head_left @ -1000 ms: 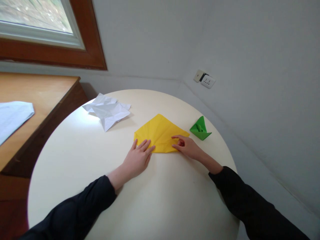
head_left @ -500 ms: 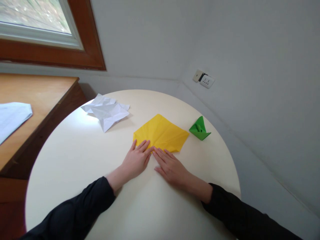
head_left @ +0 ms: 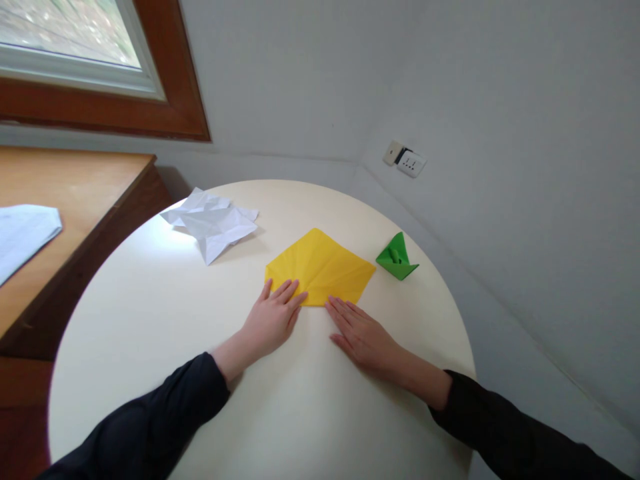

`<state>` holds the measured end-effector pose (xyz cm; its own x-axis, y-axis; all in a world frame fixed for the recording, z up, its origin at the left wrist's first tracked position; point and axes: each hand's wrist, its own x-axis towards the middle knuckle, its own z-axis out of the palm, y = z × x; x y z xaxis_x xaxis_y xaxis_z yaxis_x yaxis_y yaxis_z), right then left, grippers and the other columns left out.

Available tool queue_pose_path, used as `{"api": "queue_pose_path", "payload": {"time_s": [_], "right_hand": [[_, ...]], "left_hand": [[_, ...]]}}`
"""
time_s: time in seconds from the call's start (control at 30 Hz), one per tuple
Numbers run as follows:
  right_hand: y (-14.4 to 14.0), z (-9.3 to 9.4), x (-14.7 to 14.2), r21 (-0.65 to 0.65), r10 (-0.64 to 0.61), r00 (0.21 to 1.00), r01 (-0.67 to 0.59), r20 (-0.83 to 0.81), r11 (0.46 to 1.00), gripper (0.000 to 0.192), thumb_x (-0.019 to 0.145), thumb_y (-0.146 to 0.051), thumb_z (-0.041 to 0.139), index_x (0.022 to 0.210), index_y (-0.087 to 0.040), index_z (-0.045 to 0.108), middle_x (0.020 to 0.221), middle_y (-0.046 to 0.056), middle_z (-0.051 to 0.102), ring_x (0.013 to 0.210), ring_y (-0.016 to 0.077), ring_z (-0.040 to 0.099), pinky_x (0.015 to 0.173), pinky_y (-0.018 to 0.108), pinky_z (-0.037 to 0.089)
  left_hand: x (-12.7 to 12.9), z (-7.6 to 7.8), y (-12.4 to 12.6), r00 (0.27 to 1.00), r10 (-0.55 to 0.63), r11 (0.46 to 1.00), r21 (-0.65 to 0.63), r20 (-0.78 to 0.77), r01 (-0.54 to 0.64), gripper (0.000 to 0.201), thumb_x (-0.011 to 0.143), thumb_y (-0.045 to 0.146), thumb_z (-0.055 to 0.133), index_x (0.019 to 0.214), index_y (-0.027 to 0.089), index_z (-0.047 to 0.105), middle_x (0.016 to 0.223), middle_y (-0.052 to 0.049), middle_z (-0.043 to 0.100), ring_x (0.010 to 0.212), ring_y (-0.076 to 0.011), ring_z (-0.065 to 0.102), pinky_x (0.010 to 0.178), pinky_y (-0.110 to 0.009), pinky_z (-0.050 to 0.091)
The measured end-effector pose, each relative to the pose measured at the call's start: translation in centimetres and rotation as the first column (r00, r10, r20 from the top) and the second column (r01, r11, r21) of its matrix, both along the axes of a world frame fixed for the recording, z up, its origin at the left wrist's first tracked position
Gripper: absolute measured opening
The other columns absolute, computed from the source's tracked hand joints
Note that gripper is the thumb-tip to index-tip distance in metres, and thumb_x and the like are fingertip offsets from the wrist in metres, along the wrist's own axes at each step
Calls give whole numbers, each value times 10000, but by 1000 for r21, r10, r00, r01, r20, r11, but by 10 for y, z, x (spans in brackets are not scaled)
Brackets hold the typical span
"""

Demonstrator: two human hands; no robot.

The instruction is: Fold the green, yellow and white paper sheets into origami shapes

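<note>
Yellow folded paper sheet (head_left: 320, 267) flat near the middle of the round cream table (head_left: 150, 320), pinned along its near folded edge by left hand (head_left: 273, 320) and right hand (head_left: 363, 333), both spread palm-down, fingertips pressing as if sharpening the crease.

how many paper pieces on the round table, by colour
yellow: 1, the folded yellow paper under the fingertips of both hands, left hand and right hand
white: 1, the crumpled white paper
green: 1, the folded green paper
total: 3
</note>
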<state>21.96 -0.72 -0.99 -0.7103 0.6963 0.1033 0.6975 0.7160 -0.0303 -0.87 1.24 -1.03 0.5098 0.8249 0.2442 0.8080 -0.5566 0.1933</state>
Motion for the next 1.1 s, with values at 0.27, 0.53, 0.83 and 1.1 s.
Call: {"api": "queue_pose_path", "payload": {"time_s": [0.27, 0.53, 0.83, 1.1], "right_hand": [[-2, -2, 22, -9, -89, 995, 90, 37, 996, 505, 949, -344, 290, 1371, -75, 358, 1393, 186, 398, 1307, 248, 357, 1044, 457, 360], [-13, 4, 7, 87, -129, 988, 122, 85, 989, 472, 938, -301, 310, 1304, -35, 445, 1315, 211, 492, 1238, 279, 443, 1007, 455, 366], [-50, 21, -43, 119, -62, 996, 55, 58, 991, 430, 885, -338, 448, 1218, -78, 532, 1146, 182, 611, 934, 294, 570, 814, 432, 419], [-38, 48, -42, -32, 45, 998, -47, -51, 998, 325, 926, -269, 364, 1138, -126, 564, 968, 99, 681, 873, 229, 596, 810, 397, 414]], "left_hand": [[-1, 0, 0, 1000, -4, 1000, 6, 17, 4, 361, 908, 224, 369, 1210, 196, 564, 1324, -134, 505, 1238, -265, 458, 1057, -535, 272], [-2, -2, -2, 1000, 0, 999, 53, 6, 0, 370, 915, 232, 360, 1230, 175, 546, 1326, -159, 498, 1247, -265, 448, 1065, -492, 286], [0, -4, -8, 999, 21, 997, 71, -32, -19, 418, 938, 269, 305, 1269, 102, 497, 1334, -159, 491, 1255, -259, 435, 1052, -437, 328], [-2, -4, -6, 999, 3, 1000, 22, -36, -2, 407, 930, 239, 319, 1272, 109, 496, 1347, -139, 481, 1263, -256, 424, 1059, -480, 303]]}}
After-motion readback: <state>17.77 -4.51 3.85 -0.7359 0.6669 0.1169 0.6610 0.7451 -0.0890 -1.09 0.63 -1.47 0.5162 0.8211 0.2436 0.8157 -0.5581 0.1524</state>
